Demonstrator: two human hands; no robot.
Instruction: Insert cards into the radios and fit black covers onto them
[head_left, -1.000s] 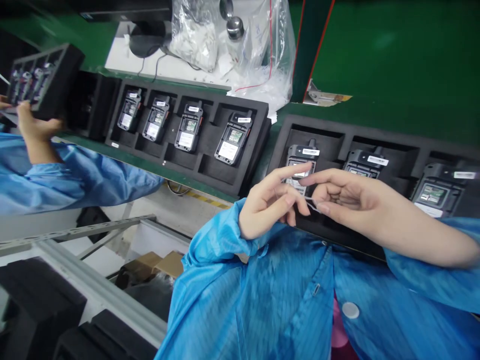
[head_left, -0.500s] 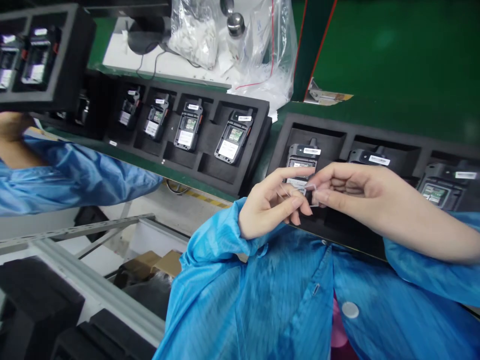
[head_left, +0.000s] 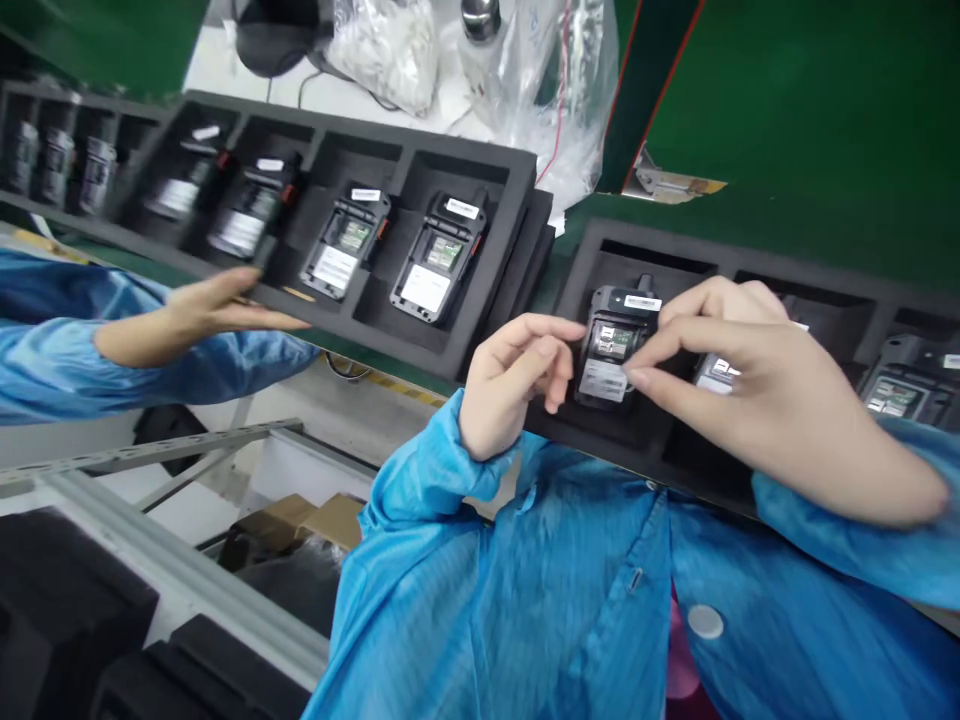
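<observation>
A black handheld device (head_left: 616, 345) with an exposed green circuit area and a white label lies face-up in a foam tray (head_left: 795, 262). At its left edge is my left hand (head_left: 517, 380), index finger stretched toward the device and the other fingers loosely curled. My right hand (head_left: 720, 350) reaches over from the right, thumb and index finger pinched at the device's lower right edge. Whatever lies between those fingertips is too small to make out. Part of a second device (head_left: 718, 374) shows beneath my right hand.
Another person's hand (head_left: 206, 308) holds the front edge of a foam tray (head_left: 517, 215) of similar devices at left. Behind are plastic bags (head_left: 574, 110) and a bottle (head_left: 480, 20). A metal hinge (head_left: 667, 185) sits on the green surface. Below left is a metal frame (head_left: 187, 580).
My hands have moved apart; the clear film between them is no longer distinguishable. My right fingers came down to the device. The other person's tray has been lowered onto the stack at left.
</observation>
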